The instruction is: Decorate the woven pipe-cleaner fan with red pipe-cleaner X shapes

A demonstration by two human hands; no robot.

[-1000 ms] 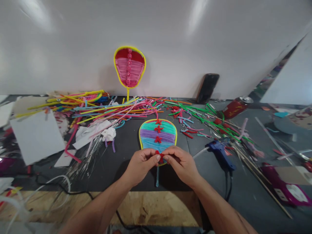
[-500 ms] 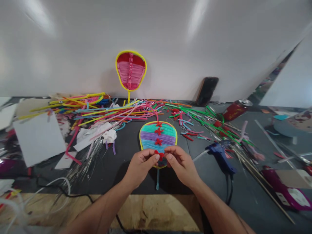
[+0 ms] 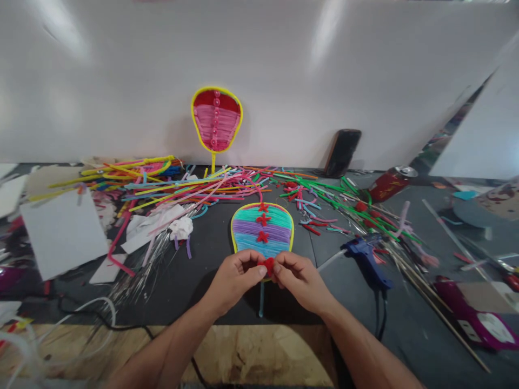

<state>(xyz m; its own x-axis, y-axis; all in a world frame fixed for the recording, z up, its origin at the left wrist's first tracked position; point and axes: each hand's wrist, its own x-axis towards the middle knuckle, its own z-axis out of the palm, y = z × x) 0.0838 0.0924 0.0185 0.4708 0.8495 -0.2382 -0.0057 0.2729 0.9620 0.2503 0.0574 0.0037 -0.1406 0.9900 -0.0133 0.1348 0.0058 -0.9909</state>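
With their fingers, my left hand and right hand pinch the red piece over the fan; it seems light, soft, bendy, best held by its edges.

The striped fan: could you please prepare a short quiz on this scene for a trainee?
1. What colour is the small piece between the left hand and the right hand?
2. True or false: the blue glue gun lies on the person's left of the striped fan.
3. Beyond the hands, how many red star shapes show on the fan? a) one b) three c) six

Key: 1. Red. 2. False; it lies on the right. 3. b) three.
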